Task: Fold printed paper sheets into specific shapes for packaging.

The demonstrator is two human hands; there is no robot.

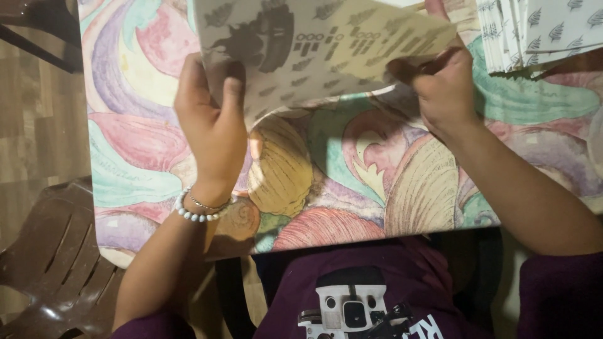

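Shell-patterned tablecloth (352, 182), wooden floor (38, 125), brown plastic chair (56, 263), left hand (210, 129) and right hand (440, 85) pinching printed sheet (314, 44)

Setting: looks like a home or small informal work area, not a factory or lab. Evidence: surface (157, 157) covered with a pastel cloth printed with large shells and swirls; brown moulded plastic chair (50, 263) at lower left; wood-pattern floor (38, 125) beside it; dark furniture leg at top left. A stack of printed flat paper sheets (540, 31) sits at the far right corner. Lighting warm and dim, indoor.
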